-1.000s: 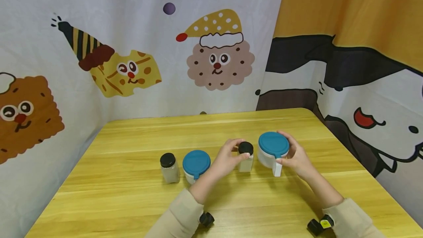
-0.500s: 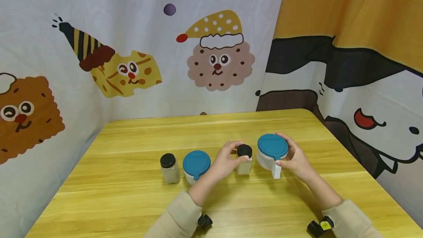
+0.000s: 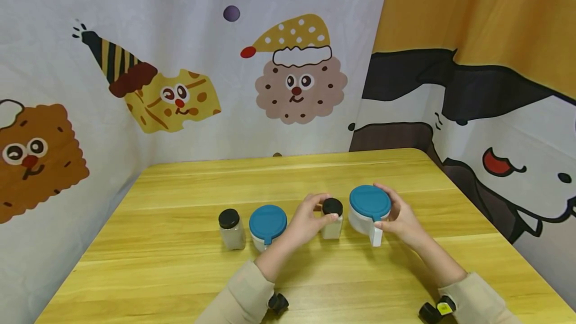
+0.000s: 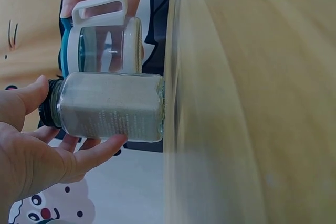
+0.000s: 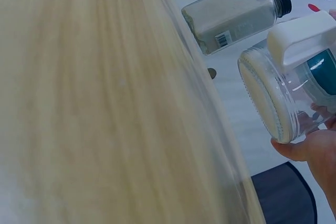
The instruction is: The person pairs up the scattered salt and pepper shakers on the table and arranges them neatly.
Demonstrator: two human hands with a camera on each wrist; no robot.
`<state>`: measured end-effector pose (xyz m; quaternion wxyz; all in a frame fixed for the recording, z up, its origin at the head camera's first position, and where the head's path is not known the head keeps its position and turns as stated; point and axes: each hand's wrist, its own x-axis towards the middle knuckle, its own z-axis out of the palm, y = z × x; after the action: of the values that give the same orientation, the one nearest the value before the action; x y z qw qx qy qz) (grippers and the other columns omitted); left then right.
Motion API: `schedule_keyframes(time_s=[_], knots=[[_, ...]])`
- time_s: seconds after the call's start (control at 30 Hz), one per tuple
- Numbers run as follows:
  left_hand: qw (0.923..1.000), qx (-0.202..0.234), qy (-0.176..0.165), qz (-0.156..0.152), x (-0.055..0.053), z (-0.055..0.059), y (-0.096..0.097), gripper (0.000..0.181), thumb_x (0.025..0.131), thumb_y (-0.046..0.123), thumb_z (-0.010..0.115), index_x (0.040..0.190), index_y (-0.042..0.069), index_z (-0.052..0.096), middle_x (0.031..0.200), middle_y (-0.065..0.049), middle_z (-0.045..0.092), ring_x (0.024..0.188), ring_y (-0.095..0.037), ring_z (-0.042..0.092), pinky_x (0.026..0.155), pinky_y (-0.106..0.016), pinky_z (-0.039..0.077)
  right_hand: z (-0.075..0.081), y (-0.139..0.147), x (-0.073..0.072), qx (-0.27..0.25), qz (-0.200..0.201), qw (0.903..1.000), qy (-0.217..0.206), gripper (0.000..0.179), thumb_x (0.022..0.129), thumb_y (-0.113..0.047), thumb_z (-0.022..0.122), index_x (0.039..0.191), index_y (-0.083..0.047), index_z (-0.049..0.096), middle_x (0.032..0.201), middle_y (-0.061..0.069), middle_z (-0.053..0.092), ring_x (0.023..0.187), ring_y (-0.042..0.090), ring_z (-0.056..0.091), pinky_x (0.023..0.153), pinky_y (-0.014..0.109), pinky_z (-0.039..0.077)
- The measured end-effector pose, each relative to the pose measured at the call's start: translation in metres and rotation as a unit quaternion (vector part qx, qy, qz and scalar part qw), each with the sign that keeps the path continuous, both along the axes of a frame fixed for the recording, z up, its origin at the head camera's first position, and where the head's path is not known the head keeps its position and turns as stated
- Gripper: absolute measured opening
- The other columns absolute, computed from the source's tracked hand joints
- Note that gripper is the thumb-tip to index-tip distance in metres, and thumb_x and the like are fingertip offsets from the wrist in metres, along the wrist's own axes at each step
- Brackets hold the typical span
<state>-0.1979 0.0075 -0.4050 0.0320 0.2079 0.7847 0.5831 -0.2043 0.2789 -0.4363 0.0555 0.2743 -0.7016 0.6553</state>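
Note:
My left hand [image 3: 308, 221] pinches a square glass jar [image 3: 331, 229] with a black screw lid, thumb and fingers around its neck. Pale contents fill much of that jar [image 4: 110, 106], and its base is right at the tabletop in the left wrist view. Close to its right, my right hand [image 3: 402, 219] grips a round clear seasoning pot [image 3: 370, 202] with a blue lid and white handle [image 5: 302, 38]. The pot's base [image 5: 265, 98] is raised off the table, and pale material lies at its bottom.
A second black-lidded jar [image 3: 232, 236] and a second blue-lidded pot [image 3: 267, 224] stand side by side at the left, the pot partly behind my left forearm. The wooden table [image 3: 180, 284] meets a cartoon-printed curtain [image 3: 189, 14] at its back and right.
Both hands have come slightly toward me, bringing the jar and the seasoning pot along. The second jar and pot on the left have stayed where they were.

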Motion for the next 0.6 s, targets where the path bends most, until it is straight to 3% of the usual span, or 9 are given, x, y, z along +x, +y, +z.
schedule_keyframes(time_s=[0.6], knots=[[0.9999, -0.015, -0.004, 0.003, -0.0004, -0.0031, -0.0007, 0.047, 0.087, 0.018, 0.072, 0.130, 0.005, 0.057, 0.118, -0.006, 0.054, 0.106, -0.028, 0.054, 0.079, -0.032, 0.050, -0.0051, 0.0038, 0.0013, -0.012, 0.022, 0.9997, -0.003, 0.082, 0.074, 0.011, 0.069, 0.143, 0.011, 0.026, 0.133, 0.001, 0.049, 0.115, 0.012, 0.052, 0.090, 0.023, 0.046]])
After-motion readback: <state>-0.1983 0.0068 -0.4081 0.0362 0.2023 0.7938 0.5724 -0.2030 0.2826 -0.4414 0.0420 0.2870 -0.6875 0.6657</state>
